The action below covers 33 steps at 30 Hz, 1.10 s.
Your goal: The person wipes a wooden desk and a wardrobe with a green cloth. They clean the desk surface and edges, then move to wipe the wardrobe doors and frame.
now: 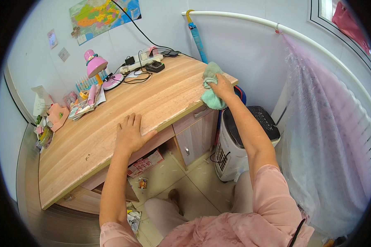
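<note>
A light wooden desk (111,123) runs across the middle of the view. My left hand (130,133) lies flat and open on its front edge, fingers spread, holding nothing. My right hand (220,86) presses a pale green cloth (210,95) against the desk's right front corner. The cloth hangs partly over the edge, above a drawer (193,116).
A pink desk lamp (98,68), a power strip with cables (146,61) and stationery clutter (82,103) sit along the desk's far and left side. A white appliance (239,140) stands on the floor at right, beside a translucent pink curtain (329,136). Litter lies under the desk (144,164).
</note>
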Motion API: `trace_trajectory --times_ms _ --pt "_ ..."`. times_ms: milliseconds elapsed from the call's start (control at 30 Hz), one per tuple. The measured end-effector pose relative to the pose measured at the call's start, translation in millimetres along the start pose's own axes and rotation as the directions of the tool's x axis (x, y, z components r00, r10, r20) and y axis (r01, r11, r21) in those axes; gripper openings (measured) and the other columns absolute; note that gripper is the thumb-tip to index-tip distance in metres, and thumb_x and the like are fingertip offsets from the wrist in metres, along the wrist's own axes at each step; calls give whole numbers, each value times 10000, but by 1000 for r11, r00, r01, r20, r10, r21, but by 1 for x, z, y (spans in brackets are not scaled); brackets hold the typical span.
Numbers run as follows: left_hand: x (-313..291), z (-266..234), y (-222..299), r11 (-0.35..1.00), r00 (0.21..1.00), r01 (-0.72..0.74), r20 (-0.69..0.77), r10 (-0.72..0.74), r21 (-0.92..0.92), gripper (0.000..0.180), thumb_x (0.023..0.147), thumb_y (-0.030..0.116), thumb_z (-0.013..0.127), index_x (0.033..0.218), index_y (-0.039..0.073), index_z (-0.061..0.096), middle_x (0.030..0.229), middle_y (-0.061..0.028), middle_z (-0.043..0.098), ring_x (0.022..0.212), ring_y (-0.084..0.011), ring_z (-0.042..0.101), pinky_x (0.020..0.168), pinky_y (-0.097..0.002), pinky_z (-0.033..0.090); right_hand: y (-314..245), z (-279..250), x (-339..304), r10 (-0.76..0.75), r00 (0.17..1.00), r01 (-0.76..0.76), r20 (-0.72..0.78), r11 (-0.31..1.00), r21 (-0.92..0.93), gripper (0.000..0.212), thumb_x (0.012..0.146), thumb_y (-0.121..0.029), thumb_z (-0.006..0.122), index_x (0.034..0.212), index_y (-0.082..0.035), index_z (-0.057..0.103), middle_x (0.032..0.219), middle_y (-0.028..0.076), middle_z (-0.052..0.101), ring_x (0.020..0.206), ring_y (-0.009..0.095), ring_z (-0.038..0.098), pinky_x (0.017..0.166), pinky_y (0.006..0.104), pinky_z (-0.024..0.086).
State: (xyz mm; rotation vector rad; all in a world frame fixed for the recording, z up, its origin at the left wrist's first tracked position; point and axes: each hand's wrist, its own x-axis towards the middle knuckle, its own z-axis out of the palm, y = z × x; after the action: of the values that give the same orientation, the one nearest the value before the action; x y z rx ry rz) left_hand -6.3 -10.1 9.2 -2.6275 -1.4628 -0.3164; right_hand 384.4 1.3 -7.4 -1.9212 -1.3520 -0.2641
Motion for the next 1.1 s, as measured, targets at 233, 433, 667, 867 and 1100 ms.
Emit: trace_trajectory --times_ms 233,433,667,867,1100 --pt "0 2 -5 1000 998 15 63 -15 -1 946 810 694 532 1446 25 326 1514 -200 303 1419 -352 240 1130 -566 184 -72 38 -41 -284 957 271 52 947 173 508 815 -346 663 1220 -51 585 1195 185 611 1099 360 580 938 428 464" --pt "-2 5 -6 1000 1000 -7 23 7 -9 931 809 656 566 1450 22 333 1509 -197 315 1416 -345 250 1126 -559 189 -138 27 -78 -525 824 407 211 809 425 509 806 -331 682 1233 -74 579 1221 171 603 1137 338 567 961 413 456" --pt "-2 3 -4 1000 1000 -6 2 6 -31 917 798 677 559 1424 32 377 1498 -195 341 1408 -347 273 1117 -573 211 -22 31 -12 -124 992 127 -28 976 177 490 791 -303 702 1187 -39 588 1170 182 614 1079 356 585 929 430 464" --pt "-2 8 -8 1000 1000 3 -10 -3 -25 922 797 699 539 1417 33 389 1495 -192 351 1406 -343 285 1111 -579 220 -55 29 -18 -40 998 37 -38 997 -70 441 800 -319 689 1116 -30 584 1037 209 629 1001 395 591 880 474 464" --pt "-7 -1 -9 997 999 -22 -30 20 -78 837 830 655 537 1387 37 441 1469 -180 395 1382 -338 326 1107 -562 239 -83 31 -47 -140 990 140 33 990 17 488 840 -330 647 1212 -30 548 1177 206 590 1107 380 547 947 451 430"
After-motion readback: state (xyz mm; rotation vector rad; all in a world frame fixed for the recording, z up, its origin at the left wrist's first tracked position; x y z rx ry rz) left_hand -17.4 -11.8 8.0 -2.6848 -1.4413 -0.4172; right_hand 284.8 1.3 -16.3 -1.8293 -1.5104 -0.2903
